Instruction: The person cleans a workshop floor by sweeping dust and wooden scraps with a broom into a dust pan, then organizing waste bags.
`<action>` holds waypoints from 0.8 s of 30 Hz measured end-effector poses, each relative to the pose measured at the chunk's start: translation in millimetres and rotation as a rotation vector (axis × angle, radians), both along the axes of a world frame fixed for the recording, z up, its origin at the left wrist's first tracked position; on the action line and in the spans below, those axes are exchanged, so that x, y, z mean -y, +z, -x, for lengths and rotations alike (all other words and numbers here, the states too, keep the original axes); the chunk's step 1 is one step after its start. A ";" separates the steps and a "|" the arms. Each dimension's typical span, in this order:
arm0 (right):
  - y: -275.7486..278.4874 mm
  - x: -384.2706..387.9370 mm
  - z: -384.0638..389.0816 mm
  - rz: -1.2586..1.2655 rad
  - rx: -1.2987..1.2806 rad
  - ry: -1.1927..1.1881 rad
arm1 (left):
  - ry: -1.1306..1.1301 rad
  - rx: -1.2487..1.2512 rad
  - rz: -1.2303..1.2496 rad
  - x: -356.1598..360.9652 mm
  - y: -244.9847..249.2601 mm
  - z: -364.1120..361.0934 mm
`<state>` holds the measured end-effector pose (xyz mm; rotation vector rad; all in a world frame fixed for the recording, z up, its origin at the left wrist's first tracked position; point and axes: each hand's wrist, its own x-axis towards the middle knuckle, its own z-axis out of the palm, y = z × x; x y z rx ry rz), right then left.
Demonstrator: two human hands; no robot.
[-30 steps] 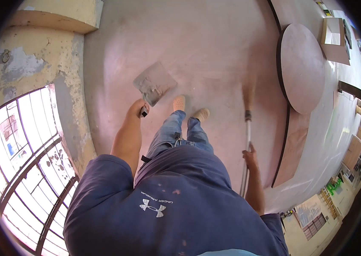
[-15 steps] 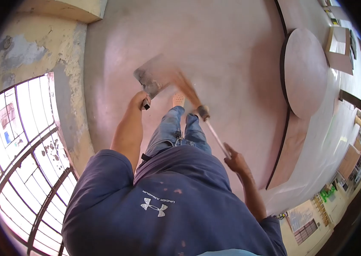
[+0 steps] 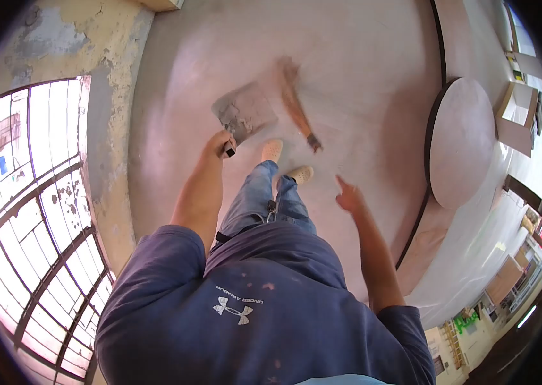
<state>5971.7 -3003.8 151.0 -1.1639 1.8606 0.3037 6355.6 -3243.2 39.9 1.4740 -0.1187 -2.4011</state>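
My left hand [image 3: 222, 142] is closed around the dark handle of a dustpan [image 3: 245, 110], whose greyish pan rests on or just above the floor ahead of my feet. Dark dirt seems to lie on the pan, though it is blurred. To the pan's right is a broom [image 3: 295, 106] with brown bristles, smeared by motion and apart from the pan. My right hand [image 3: 350, 196] is closed at the broom's pale stick, its index finger stretched along it. The stick itself hardly shows against the floor.
My shoes [image 3: 300, 174] stand on the smooth floor [image 3: 361, 70]. A peeling wall [image 3: 110, 122] with a barred window [image 3: 33, 212] runs along the left. On the right is a dark-edged ledge with a rounded part [image 3: 462, 141]. Beyond it lie boxes [image 3: 516, 119].
The broom's bristles have swung forward, away from my feet and off the dustpan. My right hand has moved up in view with it. The dustpan sits slightly further right in view.
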 end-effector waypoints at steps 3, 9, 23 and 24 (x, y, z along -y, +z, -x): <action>51.0 -37.6 -20.7 -0.138 0.113 -0.003 | 0.064 -0.008 0.056 4.4 -8.5 1.5; 131.3 -48.0 -4.1 -0.040 0.213 -0.203 | -0.265 -0.234 0.504 -0.7 -9.9 -24.5; -26.7 -59.3 217.0 0.663 -0.069 -0.797 | -0.241 -0.099 0.106 71.8 34.1 52.7; -13.6 -43.0 236.1 0.582 -0.057 -0.928 | -0.052 -0.057 -0.122 82.6 29.8 76.0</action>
